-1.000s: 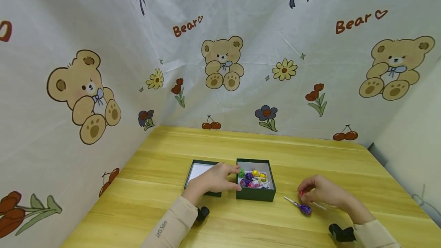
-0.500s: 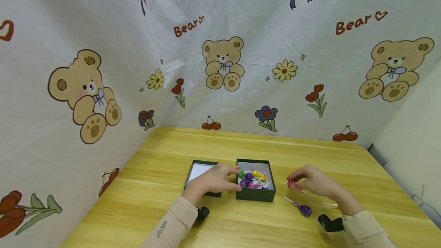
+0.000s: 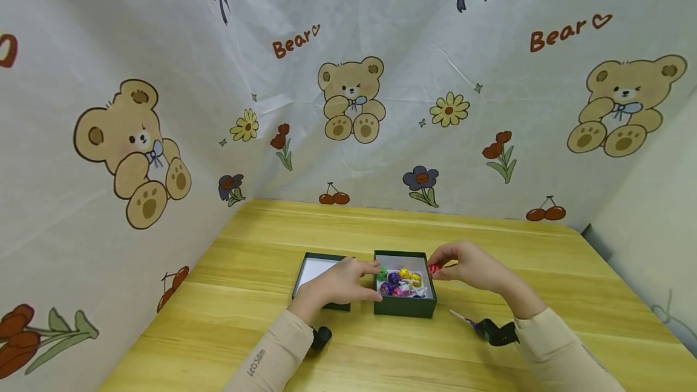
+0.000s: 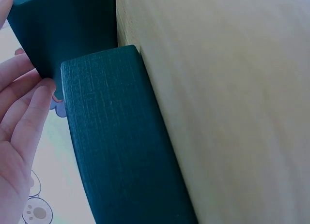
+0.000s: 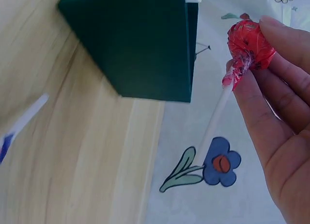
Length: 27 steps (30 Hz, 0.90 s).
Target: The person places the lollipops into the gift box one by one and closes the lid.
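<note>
My right hand [image 3: 472, 266] pinches a red-wrapped lollipop [image 5: 247, 45] by its candy head, at the right rim of a dark green box [image 3: 404, 307]. Its white stick hangs downward in the right wrist view. Inside the box lie several lollipops [image 3: 403, 283] in green, purple, yellow and pink wrappers. My left hand [image 3: 343, 281] rests at the box's left side, thumb and fingers spread and mostly straight. In the left wrist view, the fingertips [image 4: 46, 84] lie right at the box's corner.
The green box lid [image 3: 313, 271] lies left of the box, white inside up, partly hidden by my left hand. A purple lollipop [image 3: 469, 321] lies on the wooden table [image 3: 381, 356], partly covered by the right wrist camera [image 3: 498, 334]. Bear-patterned cloth hangs behind.
My right hand has carried the red lollipop leftward and away from me, from the right of the table to the box's right rim. My left hand has stayed in place.
</note>
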Available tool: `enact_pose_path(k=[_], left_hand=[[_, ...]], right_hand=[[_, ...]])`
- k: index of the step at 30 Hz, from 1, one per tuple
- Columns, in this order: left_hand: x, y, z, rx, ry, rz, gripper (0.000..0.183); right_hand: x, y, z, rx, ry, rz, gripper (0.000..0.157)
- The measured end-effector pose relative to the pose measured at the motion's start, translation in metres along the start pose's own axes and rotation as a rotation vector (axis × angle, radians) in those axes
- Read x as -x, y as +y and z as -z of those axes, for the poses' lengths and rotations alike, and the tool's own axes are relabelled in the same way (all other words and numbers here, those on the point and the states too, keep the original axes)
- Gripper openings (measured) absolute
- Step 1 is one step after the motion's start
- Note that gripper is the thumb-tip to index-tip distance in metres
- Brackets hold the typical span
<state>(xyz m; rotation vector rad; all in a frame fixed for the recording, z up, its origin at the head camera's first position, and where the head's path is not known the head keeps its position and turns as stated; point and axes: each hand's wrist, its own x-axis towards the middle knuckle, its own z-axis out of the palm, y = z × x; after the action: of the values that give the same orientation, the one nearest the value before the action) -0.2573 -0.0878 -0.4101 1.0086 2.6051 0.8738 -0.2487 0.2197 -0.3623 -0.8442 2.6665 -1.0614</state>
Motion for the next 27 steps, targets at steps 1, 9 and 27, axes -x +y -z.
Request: enact_pose_path(k=[1, 9, 27], left_hand=[[0.000, 0.000, 0.000, 0.001, 0.002, 0.002, 0.060], [0.000, 0.001, 0.000, -0.010, 0.009, -0.009, 0.059], [0.001, 0.000, 0.001, -0.006, 0.000, -0.005, 0.058]], right_hand=[[-0.003, -0.003, -0.001, 0.001, -0.005, 0.004, 0.015], [-0.025, -0.019, -0.010, 0.027, -0.027, 0.060, 0.018], [-0.055, -0.027, -0.046, -0.018, -0.130, 0.072, 0.017]])
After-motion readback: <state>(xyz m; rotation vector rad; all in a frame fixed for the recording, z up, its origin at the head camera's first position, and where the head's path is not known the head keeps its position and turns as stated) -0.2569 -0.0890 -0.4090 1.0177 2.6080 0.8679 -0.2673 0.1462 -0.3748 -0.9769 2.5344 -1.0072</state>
